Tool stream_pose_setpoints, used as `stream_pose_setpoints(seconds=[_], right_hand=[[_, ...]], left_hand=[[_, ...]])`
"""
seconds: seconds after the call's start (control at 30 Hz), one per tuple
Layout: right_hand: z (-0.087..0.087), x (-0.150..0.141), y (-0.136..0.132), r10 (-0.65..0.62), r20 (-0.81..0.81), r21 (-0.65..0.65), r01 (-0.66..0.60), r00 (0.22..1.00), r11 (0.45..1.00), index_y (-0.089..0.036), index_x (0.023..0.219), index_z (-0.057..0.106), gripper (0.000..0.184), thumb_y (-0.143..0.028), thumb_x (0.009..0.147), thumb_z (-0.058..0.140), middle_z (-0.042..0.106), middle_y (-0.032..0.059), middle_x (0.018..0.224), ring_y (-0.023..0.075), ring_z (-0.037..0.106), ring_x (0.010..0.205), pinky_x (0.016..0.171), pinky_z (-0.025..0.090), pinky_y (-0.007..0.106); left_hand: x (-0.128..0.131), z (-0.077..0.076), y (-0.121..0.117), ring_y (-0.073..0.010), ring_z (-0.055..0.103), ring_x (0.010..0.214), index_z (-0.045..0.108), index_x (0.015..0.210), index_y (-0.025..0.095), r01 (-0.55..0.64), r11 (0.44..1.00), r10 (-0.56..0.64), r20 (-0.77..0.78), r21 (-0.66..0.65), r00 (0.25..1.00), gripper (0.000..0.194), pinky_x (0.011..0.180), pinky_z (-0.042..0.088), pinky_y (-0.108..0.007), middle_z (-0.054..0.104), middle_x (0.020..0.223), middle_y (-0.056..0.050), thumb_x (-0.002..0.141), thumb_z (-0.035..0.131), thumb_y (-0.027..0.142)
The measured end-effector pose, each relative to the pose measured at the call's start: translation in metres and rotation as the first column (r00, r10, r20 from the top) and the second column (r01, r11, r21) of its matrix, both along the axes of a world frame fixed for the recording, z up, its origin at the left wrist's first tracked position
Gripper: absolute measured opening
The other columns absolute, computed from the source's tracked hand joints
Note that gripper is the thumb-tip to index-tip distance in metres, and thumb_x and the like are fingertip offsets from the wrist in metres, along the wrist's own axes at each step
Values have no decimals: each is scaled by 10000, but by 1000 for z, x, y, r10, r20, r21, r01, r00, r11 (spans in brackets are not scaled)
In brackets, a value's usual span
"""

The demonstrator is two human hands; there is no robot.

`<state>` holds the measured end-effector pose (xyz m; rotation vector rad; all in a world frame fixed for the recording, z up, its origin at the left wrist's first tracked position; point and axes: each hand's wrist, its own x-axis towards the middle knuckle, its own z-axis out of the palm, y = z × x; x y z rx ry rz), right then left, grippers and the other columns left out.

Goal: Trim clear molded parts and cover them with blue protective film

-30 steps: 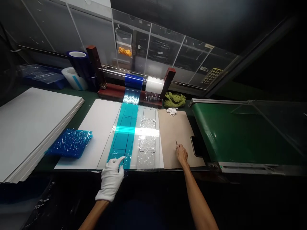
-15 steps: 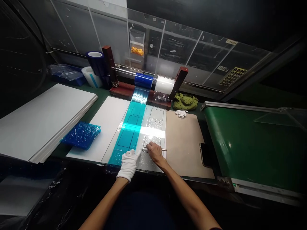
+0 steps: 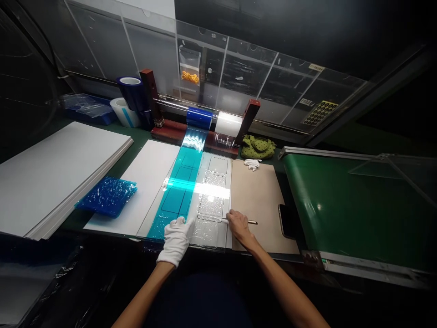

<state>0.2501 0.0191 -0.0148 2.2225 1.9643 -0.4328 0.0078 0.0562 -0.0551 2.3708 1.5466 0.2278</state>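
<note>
At the far left, a stack of white sheets (image 3: 51,177) lies on the worktop (image 3: 102,225), with a crumpled blue plastic film (image 3: 105,197) beside it on a white board (image 3: 146,177). A strip of translucent blue film (image 3: 179,182) is drawn from a blue roll (image 3: 200,118) over a clear patterned panel (image 3: 211,205). The left hand (image 3: 175,241), in a white cotton glove, is held open, flat on the panel's near edge and gripping nothing. The right hand (image 3: 239,228) is closed around a slim pen-style craft knife (image 3: 251,222), laid almost level at the panel's right edge; its tip is hidden. A tan cardboard sheet (image 3: 262,200) lies further right. A slip of the knife could score the panel or nick the glove, and any shift of the left hand could crease the film.
</note>
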Motion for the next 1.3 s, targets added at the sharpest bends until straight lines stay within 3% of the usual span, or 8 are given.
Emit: stream_pose_setpoints(seconds=[0.1, 0.23, 0.37, 0.57, 0.77, 0.97, 1.13, 1.3], right_hand=[[9, 23, -27, -136, -18, -35, 135, 991, 990, -161, 840, 665, 279, -90, 870, 397, 655, 117, 919, 189, 604, 817, 615, 329, 252], [9, 24, -62, -257, -156, -74, 248, 954, 966, -210, 939, 666, 177, -217, 821, 534, 694, 54, 906, 183, 629, 842, 659, 363, 236], [-4, 5, -83, -340, -296, -114, 321, 893, 940, -221, 867, 683, 137, -243, 786, 574, 709, 32, 869, 179, 636, 842, 680, 378, 230], [-27, -13, -90, -402, -506, -154, 378, 763, 913, -189, 801, 690, 126, -240, 749, 588, 704, 51, 825, 189, 632, 802, 694, 409, 260], [-30, -16, -96, -450, -711, -280, 369, 540, 886, -141, 798, 651, 245, -368, 745, 577, 651, 20, 680, 146, 599, 628, 534, 441, 230], [-19, -17, -99, -543, -834, -467, 399, 99, 789, -149, 760, 608, 330, -441, 632, 693, 577, -22, 628, 119, 566, 607, 489, 407, 201], [-15, -15, -98, -552, -830, -470, 428, 85, 772, -155, 741, 613, 365, -470, 589, 717, 560, -32, 611, 110, 536, 577, 489, 393, 208], [-10, -10, -103, -537, -835, -412, 514, 117, 752, -172, 767, 590, 353, -488, 641, 685, 575, -20, 652, 124, 555, 621, 516, 399, 212]], left_hand=[[-6, 12, -10, -235, 546, 912, 572, 1134, 217, -2, 999, 4, -43, 48, 999, 303, 779, 437, -409, 550, 1090, -91, 848, 551, 315], [-12, 17, -30, -325, 482, 1047, 580, 1161, 237, 74, 994, -68, -73, 84, 995, 415, 865, 358, -473, 508, 1174, -144, 784, 609, 408], [-9, 8, -43, -304, 482, 1049, 579, 1146, 241, 175, 982, -169, -83, 70, 982, 478, 908, 331, -447, 539, 1144, -123, 722, 681, 437], [0, -4, -44, -303, 514, 992, 589, 1106, 217, 256, 965, -249, -109, 51, 962, 514, 871, 349, -429, 579, 1072, -115, 675, 717, 465], [2, 3, -35, -288, 536, 923, 591, 1110, 230, 308, 948, -300, -95, 83, 949, 426, 795, 385, -405, 588, 1037, -114, 735, 665, 418], [-4, 12, -21, -233, 570, 828, 650, 1004, 269, 347, 929, -348, -9, 127, 937, 242, 731, 401, -370, 618, 963, -88, 889, 466, 377], [-5, 23, -10, -194, 565, 829, 693, 866, 304, 316, 941, -327, 85, 121, 941, 242, 798, 392, -386, 624, 919, -65, 910, 459, 266], [-15, 65, 33, -226, 500, 1010, 722, 812, 295, 281, 956, -292, 197, 83, 936, 212, 895, 349, -419, 589, 1044, -68, 880, 532, 360]])
